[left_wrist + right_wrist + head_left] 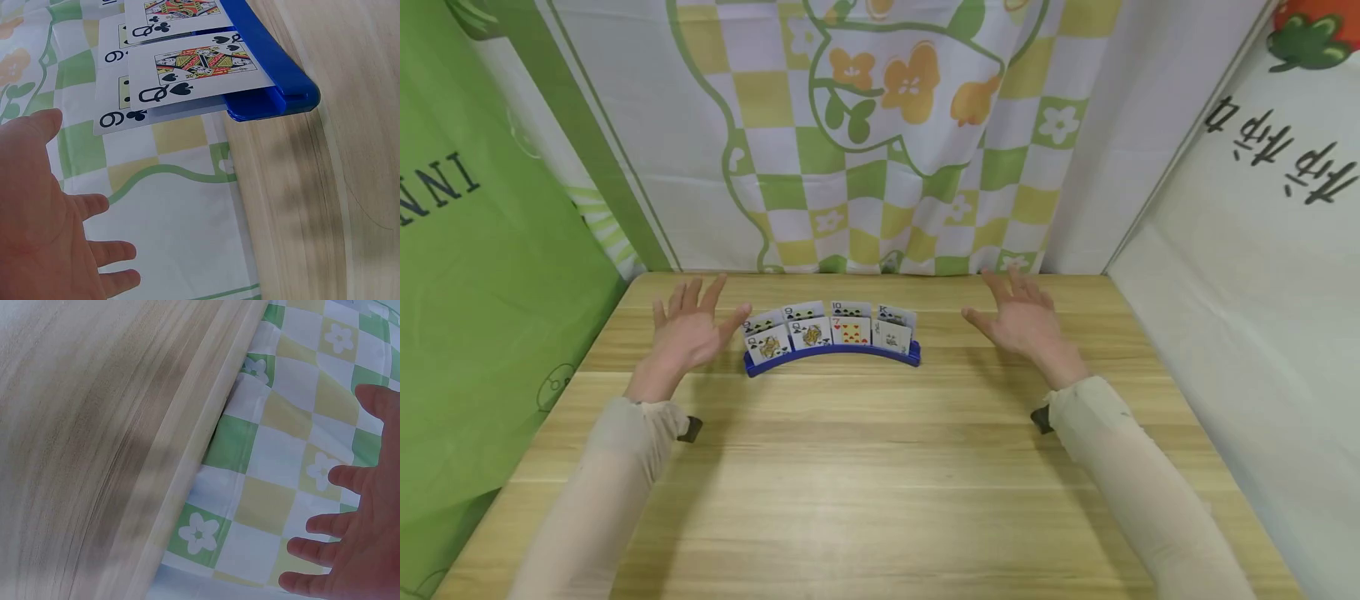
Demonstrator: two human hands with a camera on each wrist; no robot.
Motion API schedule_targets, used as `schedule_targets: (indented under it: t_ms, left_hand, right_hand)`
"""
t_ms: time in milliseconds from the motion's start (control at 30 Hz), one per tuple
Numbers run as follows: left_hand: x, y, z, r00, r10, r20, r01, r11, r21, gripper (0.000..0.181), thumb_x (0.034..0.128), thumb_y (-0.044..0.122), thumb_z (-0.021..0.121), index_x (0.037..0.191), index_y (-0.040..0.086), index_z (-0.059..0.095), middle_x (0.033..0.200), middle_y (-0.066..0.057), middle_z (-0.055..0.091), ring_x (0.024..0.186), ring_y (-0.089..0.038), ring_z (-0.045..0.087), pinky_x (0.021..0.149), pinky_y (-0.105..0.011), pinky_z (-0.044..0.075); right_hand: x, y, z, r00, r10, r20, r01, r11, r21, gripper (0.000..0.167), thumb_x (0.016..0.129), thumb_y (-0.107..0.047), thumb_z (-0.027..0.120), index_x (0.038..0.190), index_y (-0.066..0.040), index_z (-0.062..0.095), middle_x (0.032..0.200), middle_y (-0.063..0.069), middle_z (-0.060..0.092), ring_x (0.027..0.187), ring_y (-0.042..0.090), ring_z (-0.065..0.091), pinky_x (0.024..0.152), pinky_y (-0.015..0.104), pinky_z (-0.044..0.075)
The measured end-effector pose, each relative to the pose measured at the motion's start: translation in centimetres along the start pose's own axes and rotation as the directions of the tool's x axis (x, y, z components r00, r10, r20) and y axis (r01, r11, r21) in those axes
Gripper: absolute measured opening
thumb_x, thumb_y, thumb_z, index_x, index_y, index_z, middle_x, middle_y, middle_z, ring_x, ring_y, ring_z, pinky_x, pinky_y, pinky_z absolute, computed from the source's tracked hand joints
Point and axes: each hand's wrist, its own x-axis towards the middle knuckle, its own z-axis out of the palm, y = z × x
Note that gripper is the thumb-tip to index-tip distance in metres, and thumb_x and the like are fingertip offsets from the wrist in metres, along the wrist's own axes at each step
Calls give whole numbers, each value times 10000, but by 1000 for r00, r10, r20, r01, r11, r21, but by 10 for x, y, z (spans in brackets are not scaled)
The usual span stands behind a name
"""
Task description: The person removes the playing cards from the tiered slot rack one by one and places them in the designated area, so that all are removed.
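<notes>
A curved blue card holder stands on the table with playing cards in two rows. Its front row has two queens, a red seven and a pale picture card; a ten and a king show behind. The queen of spades is at the holder's left end in the left wrist view. My left hand hovers left of the holder, fingers spread, touching nothing. Well to the right of the holder, my right hand is raised with its fingers apart and nothing in it.
The wooden table ends at the back against a checked, flowered curtain. A green cloth hangs along the left side, a white one along the right. Dark straps or devices show at both wrists.
</notes>
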Motion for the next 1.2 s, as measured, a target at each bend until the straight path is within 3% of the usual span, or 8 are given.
schedule_targets:
  t_ms: [133,300,467,767,1200]
  left_hand:
    - [-1,0,0,1000,5,2,-5,1000,6,903,933,792,158,1612,231,-43,1649,-286,-33,1494,-543,-55,1120,-742,-112]
    - [-4,-1,-1,1000,18,4,-18,1000,-6,901,936,786,159,1613,222,-31,1634,-311,66,1486,-548,58,1146,-733,26]
    - [-5,-2,-1,999,10,43,-9,1000,-24,913,930,793,150,1616,209,3,1623,-328,100,1461,-579,110,1119,-748,138]
    - [-7,-3,-2,995,24,98,-22,1000,-22,928,946,772,105,1603,117,147,1605,-341,165,1439,-585,185,1120,-729,191]
    - [-8,-3,-2,989,63,133,-56,997,-57,906,978,726,118,1559,51,283,1572,-325,291,1426,-547,276,1142,-688,221]
  right_hand:
    - [0,0,1,1000,-8,-6,8,1000,3,885,947,-743,330,1615,-208,103,1667,237,-23,1501,537,32,1174,704,57]
    - [1,0,1,1000,-18,-10,18,1000,10,856,958,-718,348,1608,-202,142,1661,257,25,1496,540,74,1157,721,107]
    - [2,-1,3,999,-39,-29,39,999,-5,831,966,-695,369,1592,-176,200,1646,261,149,1494,511,151,1139,715,197]
    - [3,-3,3,998,-61,-17,61,998,-4,811,974,-676,379,1571,-136,277,1605,219,316,1439,485,314,1101,654,338]
    - [2,-4,5,998,-66,23,65,997,38,771,994,-648,363,1524,-88,372,1516,234,457,1351,469,458,1059,627,403]
